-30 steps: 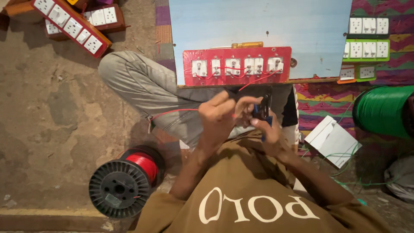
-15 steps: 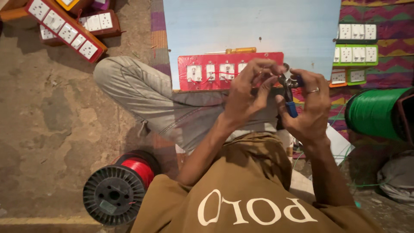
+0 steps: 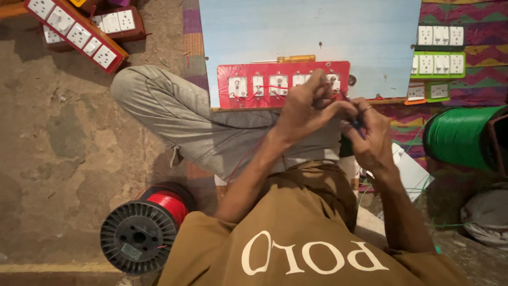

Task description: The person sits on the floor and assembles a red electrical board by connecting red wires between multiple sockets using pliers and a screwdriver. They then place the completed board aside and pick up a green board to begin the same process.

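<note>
A red switch panel (image 3: 283, 85) with several white switches and sockets lies at the near edge of a light blue board (image 3: 312, 32). My left hand (image 3: 307, 108) is over the panel's right end, fingers pinched on a thin red wire (image 3: 338, 98). My right hand (image 3: 373, 140) is just right of it, closed around a small dark tool with a blue handle (image 3: 356, 123), its tip close to my left fingers. The fingers hide where tool and wire meet. I sit cross-legged, and my grey trouser leg (image 3: 174, 116) lies left of the panel.
A black spool of red wire (image 3: 143, 230) stands on the floor at lower left. A large green wire spool (image 3: 460, 135) is at right. Wooden switch boards (image 3: 79, 34) lie at upper left, a green one (image 3: 436, 63) at upper right. A yellow-handled screwdriver (image 3: 291, 58) rests behind the panel.
Both hands have moved from above my lap forward to the right end of the red panel, still close together, the tool still in my right hand.
</note>
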